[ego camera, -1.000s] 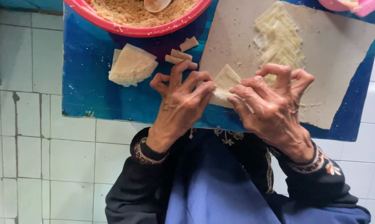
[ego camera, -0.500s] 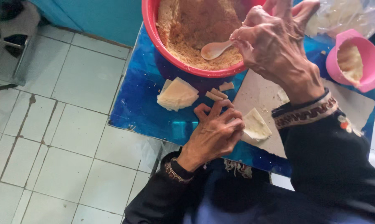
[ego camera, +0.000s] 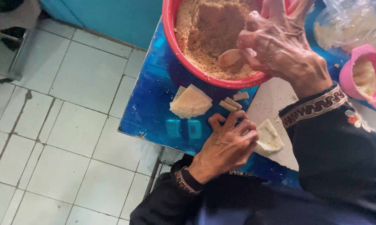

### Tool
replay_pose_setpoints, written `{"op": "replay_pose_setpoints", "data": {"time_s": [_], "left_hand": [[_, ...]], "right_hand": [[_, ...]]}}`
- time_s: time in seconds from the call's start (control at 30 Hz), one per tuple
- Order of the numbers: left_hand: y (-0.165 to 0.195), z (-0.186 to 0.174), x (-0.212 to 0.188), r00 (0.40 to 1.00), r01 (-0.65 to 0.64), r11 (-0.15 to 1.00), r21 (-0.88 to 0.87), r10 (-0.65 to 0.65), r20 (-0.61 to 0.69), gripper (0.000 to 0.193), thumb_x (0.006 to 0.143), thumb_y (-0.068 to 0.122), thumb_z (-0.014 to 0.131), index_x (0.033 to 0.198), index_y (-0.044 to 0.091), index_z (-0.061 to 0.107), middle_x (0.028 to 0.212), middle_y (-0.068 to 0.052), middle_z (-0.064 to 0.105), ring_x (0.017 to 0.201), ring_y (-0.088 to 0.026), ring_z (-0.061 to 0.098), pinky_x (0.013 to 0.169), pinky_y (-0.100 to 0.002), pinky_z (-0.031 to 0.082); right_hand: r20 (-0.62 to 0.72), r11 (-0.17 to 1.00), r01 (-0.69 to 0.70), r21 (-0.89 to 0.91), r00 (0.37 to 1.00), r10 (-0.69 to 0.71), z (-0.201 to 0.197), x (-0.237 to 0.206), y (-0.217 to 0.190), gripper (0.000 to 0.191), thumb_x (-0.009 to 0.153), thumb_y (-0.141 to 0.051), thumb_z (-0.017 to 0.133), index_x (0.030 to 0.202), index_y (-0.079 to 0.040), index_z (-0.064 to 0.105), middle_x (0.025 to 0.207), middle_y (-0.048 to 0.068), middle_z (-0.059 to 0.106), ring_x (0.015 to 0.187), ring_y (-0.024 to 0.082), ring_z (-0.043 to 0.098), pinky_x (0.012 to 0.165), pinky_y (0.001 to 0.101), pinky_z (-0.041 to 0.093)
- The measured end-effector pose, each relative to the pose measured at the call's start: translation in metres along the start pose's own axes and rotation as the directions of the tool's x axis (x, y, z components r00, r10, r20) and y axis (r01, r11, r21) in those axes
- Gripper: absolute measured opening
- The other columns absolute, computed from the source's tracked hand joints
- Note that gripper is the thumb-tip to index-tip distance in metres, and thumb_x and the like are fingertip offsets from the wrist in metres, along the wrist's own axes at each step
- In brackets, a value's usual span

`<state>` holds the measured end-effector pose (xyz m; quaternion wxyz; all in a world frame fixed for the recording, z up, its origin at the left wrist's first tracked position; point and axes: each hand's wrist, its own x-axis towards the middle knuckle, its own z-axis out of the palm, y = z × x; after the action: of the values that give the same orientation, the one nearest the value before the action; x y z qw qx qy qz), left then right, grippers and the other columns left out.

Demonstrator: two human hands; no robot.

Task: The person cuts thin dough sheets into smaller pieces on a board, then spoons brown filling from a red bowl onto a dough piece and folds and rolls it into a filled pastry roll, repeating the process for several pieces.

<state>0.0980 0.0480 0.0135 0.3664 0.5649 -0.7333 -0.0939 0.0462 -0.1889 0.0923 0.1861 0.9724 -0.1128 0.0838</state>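
My right hand [ego camera: 279, 46] is over the red bowl [ego camera: 175, 46] of brown crumbly filling [ego camera: 204, 29], gripping a pale spoon [ego camera: 230, 57] whose bowl rests on the filling. My left hand [ego camera: 229, 143] lies on the blue table [ego camera: 154, 112], its fingertips pinching the edge of a folded pale dough wrapper [ego camera: 270, 136] on a grey board [ego camera: 275, 96]. A stack of wedge-cut wrappers [ego camera: 191, 102] sits just left of that hand, with small dough scraps [ego camera: 234, 102] beside it.
A pink cup [ego camera: 365, 75] of pale paste stands at the right, behind it a clear plastic bag [ego camera: 350, 23] with more dough. White tiled floor [ego camera: 63, 125] lies left of the table; a teal wall [ego camera: 113, 16] is beyond.
A second ago both hands were folding a wrapper on the board. My right hand has since gone up to the bowl and taken the spoon; my left hand stays on the wrapper.
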Motion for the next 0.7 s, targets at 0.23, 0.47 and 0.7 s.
{"op": "replay_pose_setpoints", "data": {"time_s": [0.23,0.47,0.7], "left_hand": [[0.002,-0.003,-0.001,0.999,0.027,0.999,0.024,-0.026,-0.047,0.012,0.089,0.022,0.074,0.096,0.015,0.067,0.112,0.003,0.059,0.125,-0.022,0.048,0.092,-0.053,0.032],[0.003,-0.005,-0.001,0.998,0.041,0.999,0.013,-0.040,-0.052,0.015,0.086,0.024,0.074,0.096,0.016,0.068,0.114,0.003,0.060,0.126,-0.022,0.049,0.093,-0.053,0.031],[0.002,-0.004,-0.001,0.999,0.036,0.999,0.021,-0.036,-0.024,0.017,0.083,0.022,0.074,0.098,0.017,0.068,0.114,0.003,0.060,0.127,-0.023,0.048,0.094,-0.053,0.031]], "right_hand": [[-0.067,0.995,-0.097,-0.026,0.993,0.095,0.006,0.002,-0.005,0.013,0.100,-0.020,0.061,0.092,-0.013,0.069,0.091,0.001,0.070,0.106,0.024,0.062,0.095,0.0563,0.036],[-0.158,0.991,-0.100,0.094,0.981,0.114,0.024,0.014,-0.018,0.015,0.103,-0.019,0.063,0.094,-0.011,0.072,0.090,0.007,0.071,0.100,0.030,0.065,0.086,0.0481,0.044],[-0.091,0.905,-0.217,0.366,0.959,0.267,0.012,0.008,-0.018,0.017,0.100,-0.018,0.064,0.097,-0.011,0.078,0.085,0.011,0.071,0.091,0.032,0.066,0.077,0.0479,0.046]]}}
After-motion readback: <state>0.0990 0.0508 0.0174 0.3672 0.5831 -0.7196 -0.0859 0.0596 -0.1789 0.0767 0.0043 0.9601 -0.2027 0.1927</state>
